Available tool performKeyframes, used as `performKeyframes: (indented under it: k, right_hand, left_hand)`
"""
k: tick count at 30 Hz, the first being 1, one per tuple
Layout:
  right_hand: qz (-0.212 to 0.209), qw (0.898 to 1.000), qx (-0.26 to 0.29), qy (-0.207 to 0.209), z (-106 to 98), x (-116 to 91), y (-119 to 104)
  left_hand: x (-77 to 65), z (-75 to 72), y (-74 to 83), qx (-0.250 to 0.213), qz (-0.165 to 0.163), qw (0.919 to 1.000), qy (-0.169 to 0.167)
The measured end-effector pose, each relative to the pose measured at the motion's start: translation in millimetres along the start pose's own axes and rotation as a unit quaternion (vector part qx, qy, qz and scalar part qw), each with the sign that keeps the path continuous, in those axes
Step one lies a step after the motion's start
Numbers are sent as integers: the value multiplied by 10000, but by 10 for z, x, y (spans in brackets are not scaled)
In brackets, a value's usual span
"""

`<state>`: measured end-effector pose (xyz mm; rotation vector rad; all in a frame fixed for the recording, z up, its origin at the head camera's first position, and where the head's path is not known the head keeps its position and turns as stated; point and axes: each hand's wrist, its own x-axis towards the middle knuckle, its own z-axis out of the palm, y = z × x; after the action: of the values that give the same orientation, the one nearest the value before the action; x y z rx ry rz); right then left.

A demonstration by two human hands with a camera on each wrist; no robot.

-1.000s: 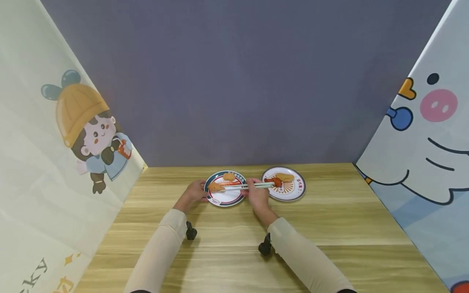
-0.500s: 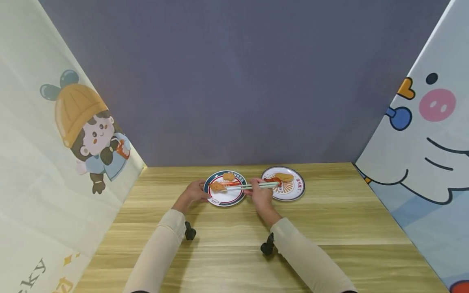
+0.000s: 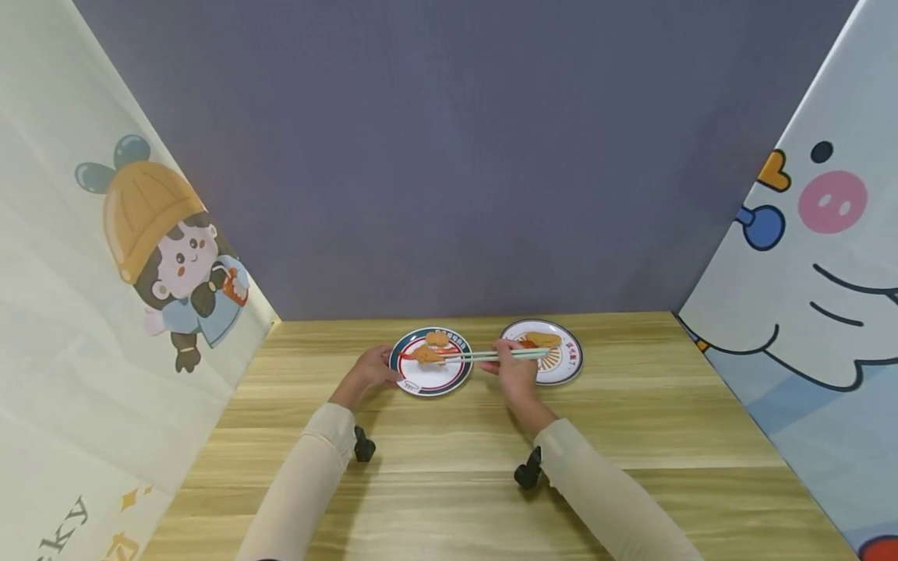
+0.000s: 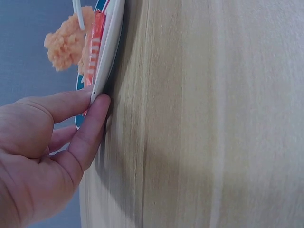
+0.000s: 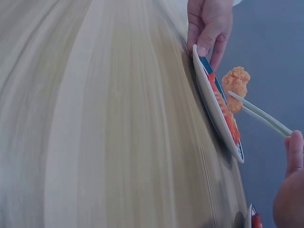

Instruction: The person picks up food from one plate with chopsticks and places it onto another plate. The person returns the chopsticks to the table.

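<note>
Chopsticks (image 5: 266, 116) in a person's right hand (image 3: 517, 379) reach a craggy fried piece (image 5: 236, 80), held over a teal-rimmed plate (image 3: 433, 383) on a wood-grain bench (image 3: 435, 483). The right hand's grip is clamped on the chopsticks near mid-length, likely so the tips can work over that plate with the fingers outside its rim; the tips straddle the fried piece, presumably to bear it from two sides. The left hand (image 3: 372, 367) has its grip clamped on the teal-rimmed plate's left edge, thumb above and fingers below, a hold that seems meant to steady it while leaving its middle free. Across the teal-rimmed plate lies a red-and-white stick (image 4: 95, 52); toward its far side sits a nugget (image 3: 438, 339). Whether the fried piece touches anything below is hard to tell from these angles. Right of the teal-rimmed plate, a second plate (image 3: 571, 366) bears a golden piece (image 3: 543, 340) and a reddish piece (image 3: 528, 344), partly hidden by the right hand.
</note>
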<state>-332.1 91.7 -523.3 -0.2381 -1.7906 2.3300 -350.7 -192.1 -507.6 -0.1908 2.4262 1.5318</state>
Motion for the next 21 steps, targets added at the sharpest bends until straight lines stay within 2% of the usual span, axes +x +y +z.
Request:
performKeyframes:
  k: [8, 16, 21]
  right_hand:
    - [94, 9999, -35, 109, -154, 4, -78]
    - [34, 9998, 156, 106, -256, 17, -142]
    - [77, 9998, 41, 169, -327, 24, -197]
  left_hand:
    - [-18, 5, 11, -55, -70, 10000, 10]
    - [-9, -3, -1, -99, -27, 9999, -30]
    - [-13, -13, -21, -85, -24, 10000, -43]
